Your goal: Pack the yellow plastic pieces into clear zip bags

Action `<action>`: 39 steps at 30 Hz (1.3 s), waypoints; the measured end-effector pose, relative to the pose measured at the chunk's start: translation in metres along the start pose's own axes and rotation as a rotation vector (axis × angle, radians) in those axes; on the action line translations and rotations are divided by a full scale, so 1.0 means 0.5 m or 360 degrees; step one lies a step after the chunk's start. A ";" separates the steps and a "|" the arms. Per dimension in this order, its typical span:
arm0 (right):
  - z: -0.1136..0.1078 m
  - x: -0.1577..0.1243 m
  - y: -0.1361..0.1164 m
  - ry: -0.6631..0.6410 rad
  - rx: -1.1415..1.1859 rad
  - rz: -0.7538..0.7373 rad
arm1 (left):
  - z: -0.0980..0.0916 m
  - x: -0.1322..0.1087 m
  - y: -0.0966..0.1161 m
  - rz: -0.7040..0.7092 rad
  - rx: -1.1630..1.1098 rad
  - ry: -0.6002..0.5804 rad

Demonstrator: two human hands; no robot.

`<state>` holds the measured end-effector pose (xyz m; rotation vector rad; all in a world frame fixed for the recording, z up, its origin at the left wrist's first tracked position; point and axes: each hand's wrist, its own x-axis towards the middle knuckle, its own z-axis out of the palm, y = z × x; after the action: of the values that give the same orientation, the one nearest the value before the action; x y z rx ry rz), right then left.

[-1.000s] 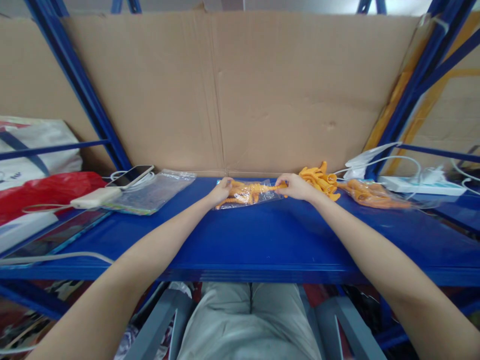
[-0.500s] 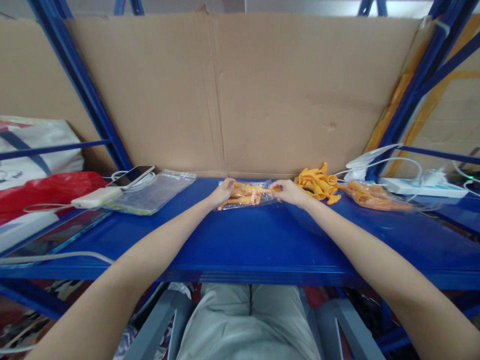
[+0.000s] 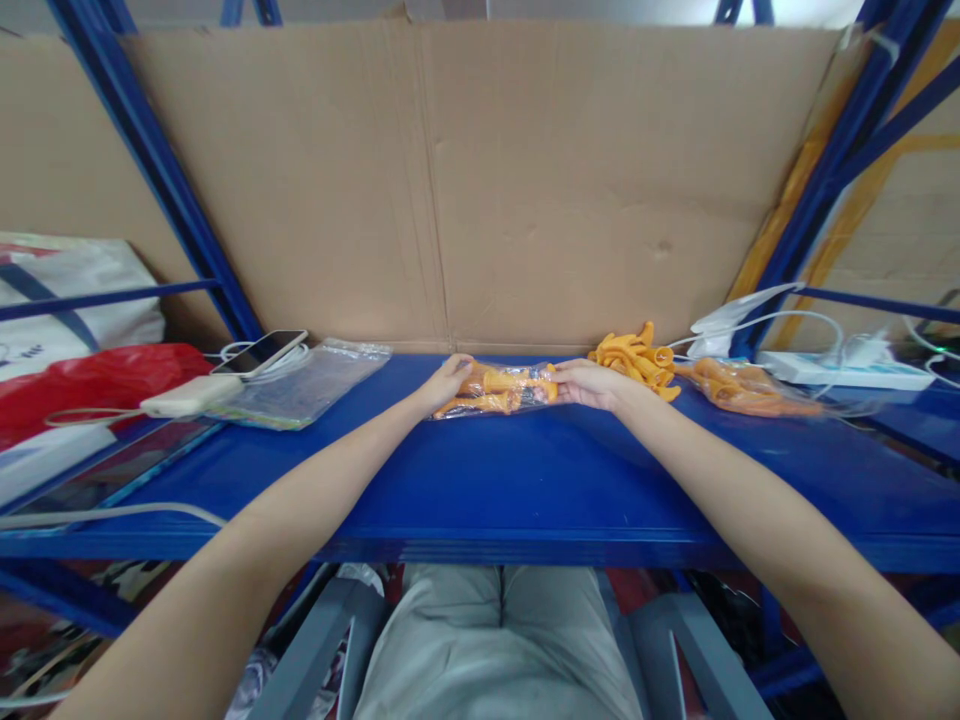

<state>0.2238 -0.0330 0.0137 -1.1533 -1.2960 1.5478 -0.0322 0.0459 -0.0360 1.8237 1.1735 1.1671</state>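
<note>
The largest thing is a brown cardboard sheet, which stands upright behind a blue table, between slanting blue posts. Below the table edge, the person's grey-green trousers are seen between two grey armrests. At the far left there is a white bag, and in front of it a red plastic bag. To the right of this, a flat transparent packet lies on the table. On the opposite side, a white power strip lies near a second orange-filled bag. The clear bag is at the middle of the table, near its back edge, between the two hands. A loose orange heap lies just beyond the right wrist; whether they touch, I cannot tell. A phone rests on coiled white cable, near a white block. The left hand grasps the left end of the clear bag. The right hand has its fingers at the other end; I cannot tell if they pinch it or only touch it. Smallest are the orange pieces inside, lying lengthwise under the shiny plastic.
</note>
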 end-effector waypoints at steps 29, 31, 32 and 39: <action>0.033 0.016 0.032 0.0074 -0.0446 -0.0042 | 0.021 -0.021 0.034 -0.0005 -0.0311 0.0041; 0.038 0.012 0.029 0.0088 -0.0553 -0.0077 | 0.021 -0.023 0.036 -0.0035 -0.0361 0.0028; 0.039 0.010 0.029 0.0098 -0.0597 -0.0090 | 0.021 -0.024 0.038 -0.0044 -0.0385 0.0023; 0.037 0.012 0.033 -0.0021 -0.0562 -0.0140 | 0.021 -0.033 0.048 -0.0025 -0.0467 0.0026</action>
<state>0.2043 -0.0350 -0.0024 -1.2820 -1.6525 1.2964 -0.0180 0.0209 -0.0248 1.5831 0.9659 1.2740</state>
